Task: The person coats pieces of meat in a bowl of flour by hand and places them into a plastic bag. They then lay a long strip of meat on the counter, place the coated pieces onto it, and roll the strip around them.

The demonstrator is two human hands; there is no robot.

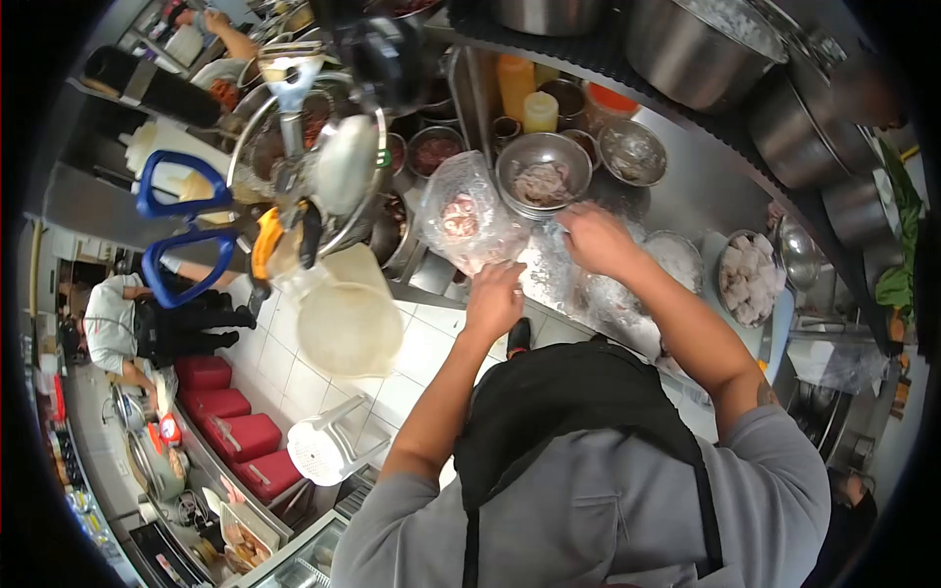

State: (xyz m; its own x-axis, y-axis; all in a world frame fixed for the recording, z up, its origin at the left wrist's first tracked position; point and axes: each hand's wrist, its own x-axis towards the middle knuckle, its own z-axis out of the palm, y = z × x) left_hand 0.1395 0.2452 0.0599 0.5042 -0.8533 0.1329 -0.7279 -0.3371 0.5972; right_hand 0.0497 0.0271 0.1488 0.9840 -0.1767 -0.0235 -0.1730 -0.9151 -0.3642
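Note:
My left hand is at the counter's front edge, its fingers closed on the lower end of a clear plastic bag with pieces of pale pink raw meat inside. My right hand hovers just beside a steel bowl of sliced raw meat. Its fingers are curled together, and anything between them is too small to make out. Beneath my right forearm, clear plastic covers part of the steel counter.
Right of me stands a bowl of pale chunks. Large pots fill the overhead shelf. On the left hang blue-handled scissors and a strainer. A white stool and red bins stand behind; a person works at another counter.

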